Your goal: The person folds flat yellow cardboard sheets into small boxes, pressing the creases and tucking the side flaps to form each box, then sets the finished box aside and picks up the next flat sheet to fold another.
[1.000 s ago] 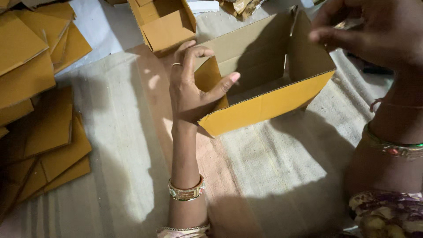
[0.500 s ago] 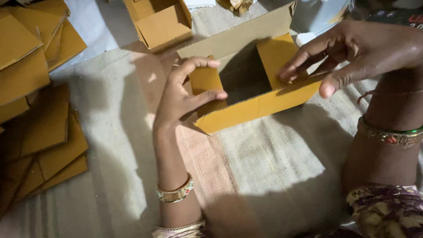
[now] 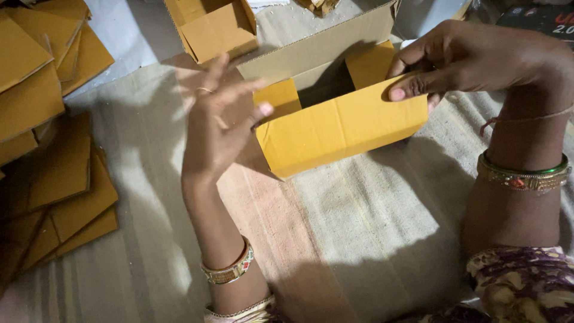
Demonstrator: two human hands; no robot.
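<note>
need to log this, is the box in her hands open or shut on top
Open. The box has no flaps folded over its top, so its dark inside shows. The right hand grips its near wall; the left hand is by its end.

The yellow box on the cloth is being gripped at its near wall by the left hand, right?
Not quite: the right hand pinches the box wall; the left hand is open beside it. The head view shows this.

The open box (image 3: 341,122) is yellow outside, plain brown inside. The flat cardboard sheets (image 3: 42,119) are the same yellow. The cloth (image 3: 359,239) is pale beige with faint stripes. The bangles (image 3: 523,176) are gold and green.
</note>
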